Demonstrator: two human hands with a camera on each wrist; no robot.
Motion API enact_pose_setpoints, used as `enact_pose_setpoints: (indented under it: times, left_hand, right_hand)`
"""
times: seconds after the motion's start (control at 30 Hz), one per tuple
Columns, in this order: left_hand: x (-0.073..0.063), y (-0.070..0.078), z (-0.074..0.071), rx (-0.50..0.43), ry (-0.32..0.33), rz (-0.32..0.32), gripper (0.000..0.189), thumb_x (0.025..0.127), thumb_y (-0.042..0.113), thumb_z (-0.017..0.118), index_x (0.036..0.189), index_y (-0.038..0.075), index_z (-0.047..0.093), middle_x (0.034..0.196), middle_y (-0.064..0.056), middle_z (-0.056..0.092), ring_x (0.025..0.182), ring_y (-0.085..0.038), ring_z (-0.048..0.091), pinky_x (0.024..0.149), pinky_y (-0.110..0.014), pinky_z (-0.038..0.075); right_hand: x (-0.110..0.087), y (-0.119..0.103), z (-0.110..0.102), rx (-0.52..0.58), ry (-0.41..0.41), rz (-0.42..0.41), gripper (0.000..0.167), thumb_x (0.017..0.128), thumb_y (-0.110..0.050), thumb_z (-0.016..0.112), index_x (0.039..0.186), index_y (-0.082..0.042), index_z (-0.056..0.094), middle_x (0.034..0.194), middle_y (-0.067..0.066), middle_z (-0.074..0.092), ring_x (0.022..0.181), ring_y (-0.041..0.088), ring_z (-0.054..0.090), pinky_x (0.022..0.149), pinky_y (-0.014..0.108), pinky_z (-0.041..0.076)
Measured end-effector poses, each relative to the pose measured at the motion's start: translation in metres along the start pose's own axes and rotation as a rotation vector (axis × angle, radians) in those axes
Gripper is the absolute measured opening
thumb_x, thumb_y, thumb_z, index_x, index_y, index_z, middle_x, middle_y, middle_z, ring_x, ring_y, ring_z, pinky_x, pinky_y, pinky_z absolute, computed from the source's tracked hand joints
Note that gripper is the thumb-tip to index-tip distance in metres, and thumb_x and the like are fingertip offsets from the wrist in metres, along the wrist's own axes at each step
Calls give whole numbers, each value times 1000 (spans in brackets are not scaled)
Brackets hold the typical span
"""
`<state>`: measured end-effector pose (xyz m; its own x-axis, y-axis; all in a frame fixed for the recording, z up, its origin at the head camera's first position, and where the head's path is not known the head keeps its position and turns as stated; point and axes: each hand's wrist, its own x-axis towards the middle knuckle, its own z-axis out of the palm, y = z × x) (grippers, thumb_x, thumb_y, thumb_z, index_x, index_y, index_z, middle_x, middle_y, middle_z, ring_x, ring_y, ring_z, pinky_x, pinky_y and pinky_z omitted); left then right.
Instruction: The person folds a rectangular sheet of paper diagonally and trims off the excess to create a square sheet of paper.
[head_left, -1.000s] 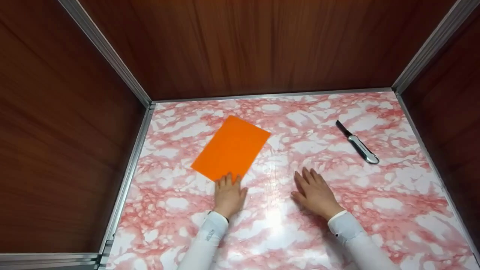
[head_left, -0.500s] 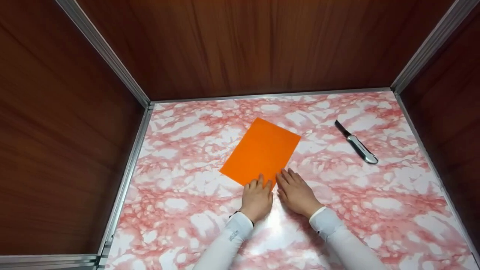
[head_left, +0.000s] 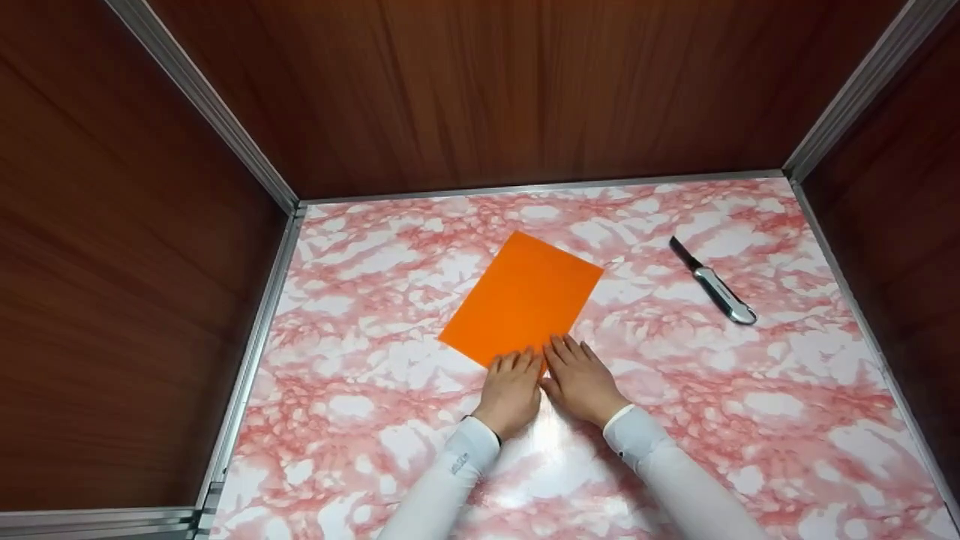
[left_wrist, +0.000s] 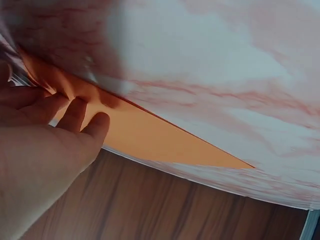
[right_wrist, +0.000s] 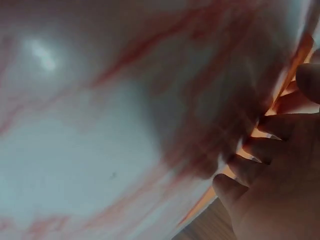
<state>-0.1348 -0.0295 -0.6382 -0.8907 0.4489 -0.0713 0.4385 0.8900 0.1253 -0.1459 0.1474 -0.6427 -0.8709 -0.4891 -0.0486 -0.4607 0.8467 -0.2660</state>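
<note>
An orange sheet of paper [head_left: 525, 296] lies flat and slanted near the middle of the marbled table. At its near edge rests my left hand [head_left: 511, 394], fingertips on the paper. The left wrist view shows those fingers pressing along the border of the orange sheet [left_wrist: 150, 137]. Beside it, my right hand [head_left: 583, 379] touches the right edge by the near corner, fingers extended. From the right wrist, an orange strip [right_wrist: 202, 202] shows beyond the fingers. The two hands nearly meet and cover the sheet's near corner.
A utility knife [head_left: 716, 285] with a dark blade and grey handle lies to the right, blade pointing away. Brown wood-grain panels [head_left: 480, 97] in metal framing close off the back and sides of the pink and white table [head_left: 360, 450].
The paper has slid right together with my left hand, then stopped. My right hand has moved left onto the paper's right edge. The utility knife has stayed in place.
</note>
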Motion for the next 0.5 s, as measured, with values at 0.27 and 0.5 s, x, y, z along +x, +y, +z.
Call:
enact_pose_setpoints:
  times: [0.27, 0.5]
  left_hand:
    - [-2, -28, -3, -85, -55, -108, 57, 104, 36, 51, 157, 17, 45, 165, -15, 31, 150, -36, 28, 119, -61, 19]
    - [-7, -55, -6, -147, -88, -150, 62, 104, 40, 48, 160, 17, 38, 168, -15, 23, 154, -36, 18, 120, -61, 11]
  right_hand:
    - [4, 7, -5, -3, -24, -36, 60, 106, -34, 54, 153, 2, 43, 161, 20, 36, 150, 39, 30, 120, 58, 20]
    - [-7, 21, -13, 13, -46, -119, 56, 107, -30, 54, 153, 0, 45, 160, 18, 38, 149, 37, 33, 120, 57, 21]
